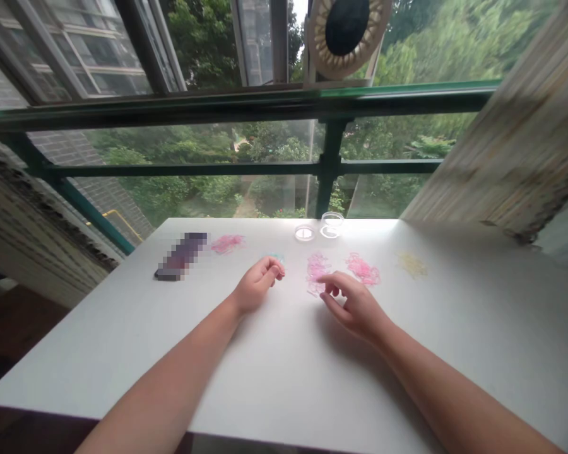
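My left hand (259,280) is closed, fingers curled and thumb pressed against them; whatever it may hold is hidden. Just behind it lies a teal pile of small rubber bands (277,258), partly covered by the fingers. My right hand (353,302) hovers at the near edge of a pinkish-purple pile of rubber bands (317,265), its thumb and index finger apart with nothing visible between them. Right behind that hand is a bright pink pile of rubber bands (365,271). A yellow pile of rubber bands (411,263) sits farther right, and another pink pile (227,244) to the left.
Two round clear containers, one low (305,234) and one taller (332,225), stand at the back of the white table (137,353). A dark blurred phone-like object (182,255) lies at the left. Beyond are a green railing (208,169), windows and a curtain (497,145).
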Available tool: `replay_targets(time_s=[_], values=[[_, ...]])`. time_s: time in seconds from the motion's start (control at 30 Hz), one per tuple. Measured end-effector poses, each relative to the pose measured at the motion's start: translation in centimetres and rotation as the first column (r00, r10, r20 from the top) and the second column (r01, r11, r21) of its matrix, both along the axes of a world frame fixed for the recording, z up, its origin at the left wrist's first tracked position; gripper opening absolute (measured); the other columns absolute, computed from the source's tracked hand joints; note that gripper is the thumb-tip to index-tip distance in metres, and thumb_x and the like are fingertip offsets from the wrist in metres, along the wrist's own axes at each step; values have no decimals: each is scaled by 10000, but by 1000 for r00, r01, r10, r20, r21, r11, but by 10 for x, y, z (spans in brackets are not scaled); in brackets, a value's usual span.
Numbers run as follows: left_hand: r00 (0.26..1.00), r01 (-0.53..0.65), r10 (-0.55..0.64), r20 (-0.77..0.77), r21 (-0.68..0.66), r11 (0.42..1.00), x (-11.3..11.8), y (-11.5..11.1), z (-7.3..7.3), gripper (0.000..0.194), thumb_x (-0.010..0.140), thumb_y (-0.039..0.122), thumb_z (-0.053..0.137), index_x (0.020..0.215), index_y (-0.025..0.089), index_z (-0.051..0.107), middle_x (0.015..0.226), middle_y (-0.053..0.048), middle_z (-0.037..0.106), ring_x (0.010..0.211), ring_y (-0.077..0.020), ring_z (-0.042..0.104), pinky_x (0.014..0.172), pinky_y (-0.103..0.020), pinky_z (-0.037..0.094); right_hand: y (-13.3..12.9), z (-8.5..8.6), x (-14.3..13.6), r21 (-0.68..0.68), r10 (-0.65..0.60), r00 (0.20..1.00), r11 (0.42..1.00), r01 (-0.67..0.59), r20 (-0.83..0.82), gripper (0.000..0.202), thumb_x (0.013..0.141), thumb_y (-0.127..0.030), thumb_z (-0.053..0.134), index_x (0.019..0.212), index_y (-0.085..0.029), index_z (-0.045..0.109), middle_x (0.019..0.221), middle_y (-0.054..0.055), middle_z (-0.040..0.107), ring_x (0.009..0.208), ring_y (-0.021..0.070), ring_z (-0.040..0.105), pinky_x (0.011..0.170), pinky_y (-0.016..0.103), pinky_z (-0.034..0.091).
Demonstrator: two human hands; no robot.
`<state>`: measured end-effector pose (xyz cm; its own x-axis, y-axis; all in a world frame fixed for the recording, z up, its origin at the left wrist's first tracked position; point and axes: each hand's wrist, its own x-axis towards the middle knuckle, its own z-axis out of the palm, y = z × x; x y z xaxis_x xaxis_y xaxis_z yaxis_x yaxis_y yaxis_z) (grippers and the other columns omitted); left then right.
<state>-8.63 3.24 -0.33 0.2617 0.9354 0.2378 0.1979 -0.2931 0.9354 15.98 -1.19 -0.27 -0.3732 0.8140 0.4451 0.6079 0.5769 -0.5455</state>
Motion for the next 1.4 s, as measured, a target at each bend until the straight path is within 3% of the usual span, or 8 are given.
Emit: replay_targets(time_s=[0.17, 0.3, 0.5, 0.73, 0.97, 1.13, 1.3, 1.4], values=[[957, 274, -260, 129, -107, 956, 37, -26, 1, 227, 883, 375, 445, 815, 165, 497, 787, -25, 516, 687, -114, 454, 622, -239, 380, -6, 1, -13, 71, 77, 992, 995, -70, -103, 298, 776, -177, 572, 1071, -208, 543, 823, 40, 604, 715, 154, 541, 664, 295, 458], [930, 355, -331, 160, -152, 923, 47, -34, 4, 220, 875, 382, 463, 814, 172, 486, 793, -25, 509, 694, -118, 448, 629, -244, 380, -9, 4, -16, 114, 107, 983, 989, -90, -151, 204, 797, -189, 563, 1000, -209, 567, 794, 35, 608, 706, 145, 545, 653, 283, 457], [945, 321, -302, 123, -198, 926, 46, -35, 6, 247, 860, 419, 458, 828, 174, 477, 793, -40, 518, 715, -136, 461, 637, -258, 398, -11, 5, -15, 129, 122, 976, 987, -100, -181, 110, 830, -174, 523, 910, -201, 595, 760, 35, 604, 676, 136, 542, 634, 274, 462], [942, 328, -311, 123, -155, 932, 49, -38, 6, 204, 881, 368, 441, 839, 171, 477, 802, -39, 534, 730, -133, 482, 657, -257, 407, -10, 6, -14, 125, 130, 973, 986, -107, -192, 97, 837, -158, 504, 836, -195, 594, 732, 34, 592, 667, 132, 533, 629, 267, 452], [972, 205, -195, -133, 64, 977, 42, -42, 11, 165, 856, 299, 462, 934, 175, 538, 841, -53, 605, 791, -158, 557, 748, -300, 442, -9, 5, -11, 82, 102, 985, 992, -91, -140, 85, 818, -141, 506, 806, -193, 573, 724, 30, 572, 678, 143, 525, 634, 275, 435], [927, 232, -128, -352, 270, 934, 38, -41, 16, 172, 783, 285, 562, 928, 202, 601, 852, -49, 630, 766, -161, 567, 719, -293, 450, -9, 4, -11, 43, 124, 983, 992, -120, -135, 76, 815, -135, 506, 813, -192, 555, 746, 33, 573, 698, 148, 528, 654, 283, 441], [900, 259, -91, -425, 356, 898, 37, -39, 17, 116, 814, 285, 540, 814, 201, 620, 770, -33, 641, 744, -152, 575, 736, -278, 451, -11, 3, -12, 3, 144, 981, 989, -145, -126, 80, 817, -129, 502, 816, -188, 555, 739, 29, 576, 691, 142, 522, 656, 279, 438], [886, 247, -69, -459, 341, 907, 37, -39, 17, 136, 828, 290, 518, 811, 203, 622, 773, -33, 648, 743, -153, 577, 728, -274, 450, -11, 4, -12, -12, 141, 982, 990, -143, -127, 76, 818, -131, 508, 816, -184, 563, 731, 26, 586, 675, 135, 521, 649, 274, 436]])
